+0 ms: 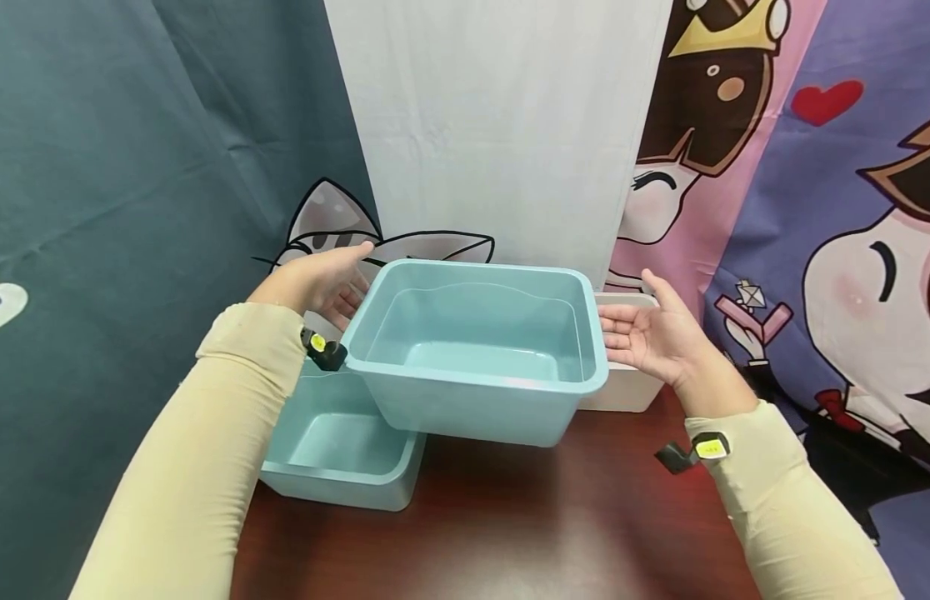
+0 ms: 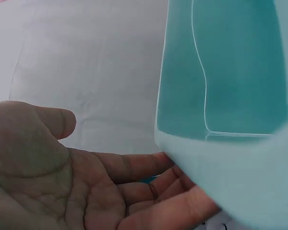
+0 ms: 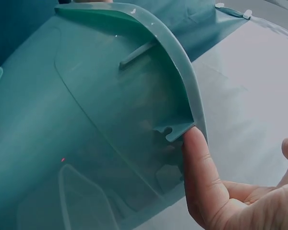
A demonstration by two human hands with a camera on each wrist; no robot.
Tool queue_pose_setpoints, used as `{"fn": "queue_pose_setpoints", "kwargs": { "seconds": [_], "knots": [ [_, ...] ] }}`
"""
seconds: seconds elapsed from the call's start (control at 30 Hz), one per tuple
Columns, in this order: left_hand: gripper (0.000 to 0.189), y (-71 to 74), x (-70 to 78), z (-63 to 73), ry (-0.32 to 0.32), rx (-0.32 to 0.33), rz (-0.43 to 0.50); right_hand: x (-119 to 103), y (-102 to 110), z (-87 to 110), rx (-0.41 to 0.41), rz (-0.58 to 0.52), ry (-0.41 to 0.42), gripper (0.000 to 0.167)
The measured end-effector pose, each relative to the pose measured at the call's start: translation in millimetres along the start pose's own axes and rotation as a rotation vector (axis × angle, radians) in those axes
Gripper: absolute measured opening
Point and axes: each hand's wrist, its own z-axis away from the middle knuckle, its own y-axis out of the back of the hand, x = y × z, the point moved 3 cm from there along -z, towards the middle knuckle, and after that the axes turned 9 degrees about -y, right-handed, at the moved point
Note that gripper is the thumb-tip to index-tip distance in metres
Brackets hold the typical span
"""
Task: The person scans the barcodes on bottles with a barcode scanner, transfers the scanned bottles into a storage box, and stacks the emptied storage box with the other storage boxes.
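Observation:
A light blue plastic bin (image 1: 472, 412) hangs above the table between the two hands, mouth up and slightly tilted. At its left end is the left hand (image 1: 326, 285), palm turned inward and thumb up, away from the rim; its fingertips meet the bin's corner in the left wrist view. On the other end, the right hand (image 1: 655, 335) holds its fingers out straight under the rim, thumb raised clear. A fingertip (image 3: 196, 143) presses beneath the rim's lip in the right wrist view. Neither hand wraps round the bin.
A second light blue bin (image 1: 337, 487) stands on the dark red-brown table (image 1: 495, 533), lower left, partly behind the raised one. A white bin (image 1: 622, 393) stands behind the right hand. Printed cloth (image 1: 502, 125) hangs around the table's back and sides.

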Motion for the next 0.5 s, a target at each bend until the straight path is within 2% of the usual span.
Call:
{"fn": "queue_pose_setpoints", "kwargs": {
  "seconds": [0.3,0.5],
  "knots": [
    [0.105,20.5,-2.1,4.6,0.026,0.093,-0.103,6,-17,-20.1,0.104,0.001,0.018,0.083],
    [0.106,32.4,-7.6,5.0,0.061,0.116,-0.094,10,-27,-33.0,0.148,-0.001,0.028,0.09]
  ]
}}
